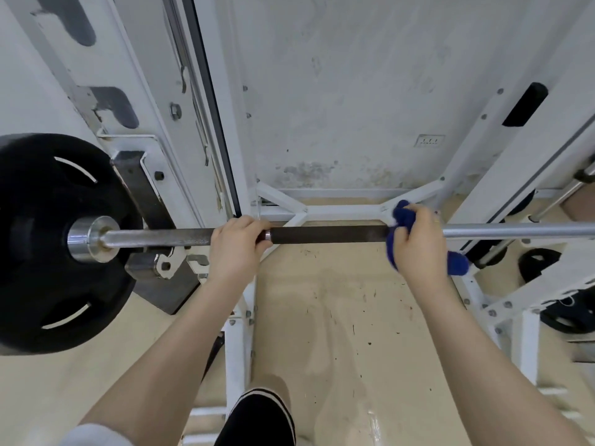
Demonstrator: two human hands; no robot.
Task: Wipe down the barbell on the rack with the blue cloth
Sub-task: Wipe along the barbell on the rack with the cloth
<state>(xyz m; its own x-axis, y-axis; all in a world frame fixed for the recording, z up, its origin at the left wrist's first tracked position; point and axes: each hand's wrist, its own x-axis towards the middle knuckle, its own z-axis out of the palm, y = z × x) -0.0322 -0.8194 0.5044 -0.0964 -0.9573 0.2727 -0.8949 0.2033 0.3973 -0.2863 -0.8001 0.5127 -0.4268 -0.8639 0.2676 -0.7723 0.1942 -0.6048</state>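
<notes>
The barbell [328,235] runs level across the view, resting on the white rack [154,162]. Its middle stretch is dark and its ends are bright steel. A black weight plate [48,243] sits on its left end. My left hand [236,244] is wrapped around the bar left of centre. My right hand [418,244] grips the blue cloth [402,217] folded over the bar where the dark section meets the bright steel. One end of the cloth hangs out below my right wrist.
The rack's white uprights and base frame [341,212] stand close behind and below the bar. More black plates [537,262] are stored low on the right. A beige floor [347,317] and a scuffed white wall [354,91] lie beyond. My knee shows at the bottom.
</notes>
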